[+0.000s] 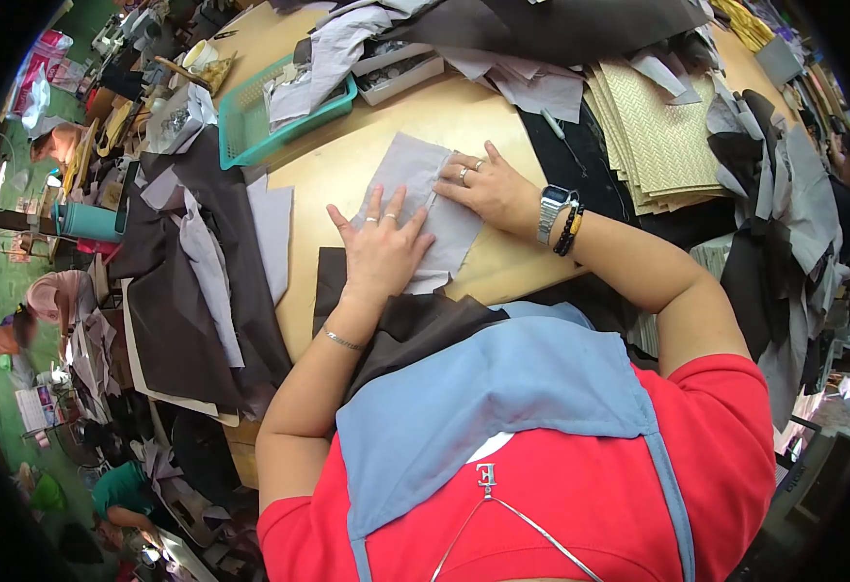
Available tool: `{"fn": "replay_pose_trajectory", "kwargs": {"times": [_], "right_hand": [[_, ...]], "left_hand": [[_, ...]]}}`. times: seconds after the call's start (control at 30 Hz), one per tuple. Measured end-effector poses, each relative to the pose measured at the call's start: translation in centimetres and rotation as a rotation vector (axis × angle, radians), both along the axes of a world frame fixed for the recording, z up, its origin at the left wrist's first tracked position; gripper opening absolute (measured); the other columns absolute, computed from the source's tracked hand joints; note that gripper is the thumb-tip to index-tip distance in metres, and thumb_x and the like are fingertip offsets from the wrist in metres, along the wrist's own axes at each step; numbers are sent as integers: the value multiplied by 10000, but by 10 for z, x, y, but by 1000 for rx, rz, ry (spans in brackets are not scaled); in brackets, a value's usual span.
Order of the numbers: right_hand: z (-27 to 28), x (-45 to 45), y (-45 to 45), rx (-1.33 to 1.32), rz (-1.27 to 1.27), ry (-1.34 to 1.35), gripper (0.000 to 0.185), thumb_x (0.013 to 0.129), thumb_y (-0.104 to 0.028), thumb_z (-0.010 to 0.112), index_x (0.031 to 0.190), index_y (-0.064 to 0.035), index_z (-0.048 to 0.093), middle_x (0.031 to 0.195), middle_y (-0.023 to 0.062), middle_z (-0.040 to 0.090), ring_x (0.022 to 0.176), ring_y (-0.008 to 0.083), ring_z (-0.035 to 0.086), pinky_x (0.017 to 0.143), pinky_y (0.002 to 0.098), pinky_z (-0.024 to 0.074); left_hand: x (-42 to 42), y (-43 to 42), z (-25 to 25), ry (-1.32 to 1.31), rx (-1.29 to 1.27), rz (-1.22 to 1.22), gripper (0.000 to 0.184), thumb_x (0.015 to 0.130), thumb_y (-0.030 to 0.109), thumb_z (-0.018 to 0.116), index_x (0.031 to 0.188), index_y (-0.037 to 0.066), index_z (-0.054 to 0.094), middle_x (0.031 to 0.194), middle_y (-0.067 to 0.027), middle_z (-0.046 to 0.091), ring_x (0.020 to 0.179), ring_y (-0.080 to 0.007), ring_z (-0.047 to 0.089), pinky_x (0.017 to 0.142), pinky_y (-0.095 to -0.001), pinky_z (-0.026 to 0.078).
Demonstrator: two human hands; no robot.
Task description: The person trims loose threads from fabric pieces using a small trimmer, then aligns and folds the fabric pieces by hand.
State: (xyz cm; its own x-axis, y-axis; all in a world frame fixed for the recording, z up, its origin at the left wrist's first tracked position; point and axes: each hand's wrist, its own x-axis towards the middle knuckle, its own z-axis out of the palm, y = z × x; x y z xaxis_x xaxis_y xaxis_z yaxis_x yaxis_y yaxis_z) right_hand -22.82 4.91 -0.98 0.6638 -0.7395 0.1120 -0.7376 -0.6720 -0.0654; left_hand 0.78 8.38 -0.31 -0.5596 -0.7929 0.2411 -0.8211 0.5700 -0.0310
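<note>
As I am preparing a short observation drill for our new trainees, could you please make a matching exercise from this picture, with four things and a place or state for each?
Things
1. Grey cloth
2. Wristwatch
3. Woven sheets
4. Teal basket

Places or states
A. Pale yellow, stacked
B. Beside an open white box
C. Under the left hand and right hand
D. Around the right wrist

Pairs: 1-C, 2-D, 3-A, 4-B

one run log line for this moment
left hand: spread on grey cloth; right hand: touching cloth's right side; cloth: on tabletop; teal basket: beyond left hand
</note>
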Motion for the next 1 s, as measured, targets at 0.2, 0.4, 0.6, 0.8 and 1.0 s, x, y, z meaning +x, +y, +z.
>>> {"fn": "replay_pose_trajectory", "kwargs": {"times": [0.2, 0.4, 0.6, 0.8, 1.0], "right_hand": [[1, 14, 22, 1, -86, 7, 437, 929, -172, 481, 1366, -176, 499, 1393, 76, 484, 1356, 263, 409, 1039, 671, 336], [-1, 16, 26, 17, -69, -4, 445, 940, -189, 451, 1384, -193, 486, 1432, 84, 451, 1352, 264, 413, 1052, 670, 319], [0, 17, 29, 7, -54, -31, 443, 938, -182, 451, 1379, -193, 487, 1432, 82, 454, 1343, 256, 425, 1040, 677, 324], [3, 21, 32, 24, -91, -33, 443, 930, -171, 460, 1371, -187, 491, 1416, 85, 466, 1333, 261, 439, 1031, 691, 321], [5, 21, 26, 23, -257, -12, 440, 917, -139, 468, 1356, -171, 496, 1396, 79, 486, 1320, 266, 459, 1012, 693, 338]], "left_hand": [[4, 6, -3, 5, -19, 3, 345, 878, 454, 619, 1153, 260, 695, 1394, -54, 533, 1375, -296, 401, 1011, -808, -8], [7, 12, -3, 18, -34, 17, 333, 874, 458, 620, 1124, 255, 707, 1382, -56, 544, 1349, -298, 437, 1009, -806, -28], [10, 17, -4, 38, -38, 40, 307, 867, 453, 628, 1068, 243, 726, 1378, -51, 548, 1344, -286, 446, 1009, -802, -47], [11, 20, -8, 55, -61, 42, 297, 873, 450, 619, 1048, 237, 730, 1367, -46, 558, 1342, -282, 448, 1005, -802, -55], [13, 22, -10, 7, -51, 71, 310, 878, 478, 619, 1086, 271, 718, 1374, -8, 545, 1368, -264, 409, 993, -813, 23]]}}
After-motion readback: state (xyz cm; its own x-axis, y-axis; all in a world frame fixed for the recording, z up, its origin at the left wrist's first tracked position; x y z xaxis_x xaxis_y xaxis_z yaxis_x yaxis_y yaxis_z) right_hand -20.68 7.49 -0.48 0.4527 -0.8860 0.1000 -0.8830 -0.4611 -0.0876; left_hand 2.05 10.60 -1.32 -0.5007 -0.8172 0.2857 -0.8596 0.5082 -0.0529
